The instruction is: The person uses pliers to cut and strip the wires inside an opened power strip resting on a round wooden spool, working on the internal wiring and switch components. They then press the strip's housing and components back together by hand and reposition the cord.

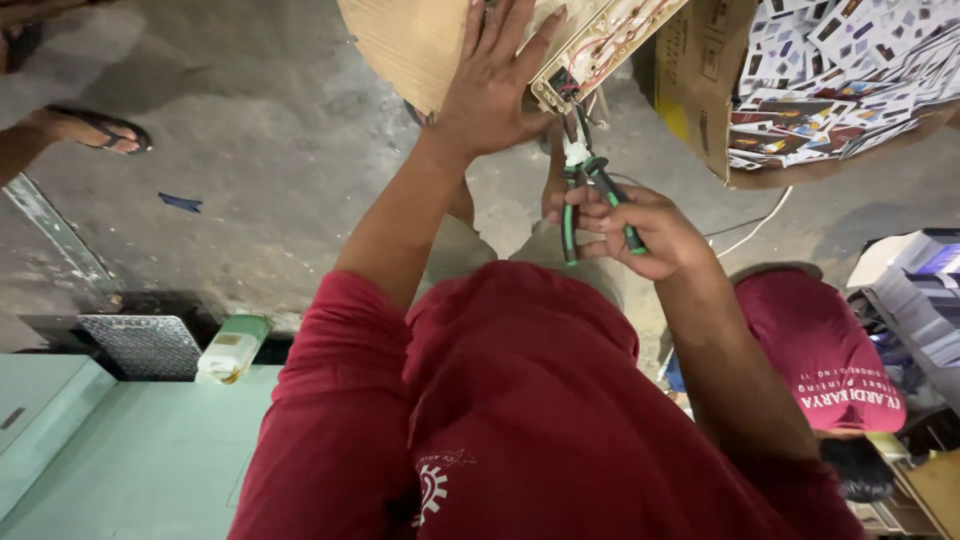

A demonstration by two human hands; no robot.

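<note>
The pliers (592,205) have green-and-black handles. Just above the grip, the cream panel (590,50) carries red and white wires. The sleeves (330,400) are dark red; the floor (260,130) is mottled grey.

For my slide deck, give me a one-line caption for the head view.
Left hand steadies a wired panel while right hand grips green-handled pliers at its wires.

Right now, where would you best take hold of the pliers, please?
By the two green-and-black handles, as the right hand already does: they splay toward the person, below the nose. Come from the body side, since the pliers point up into the wired panel that the left hand steadies.
</note>
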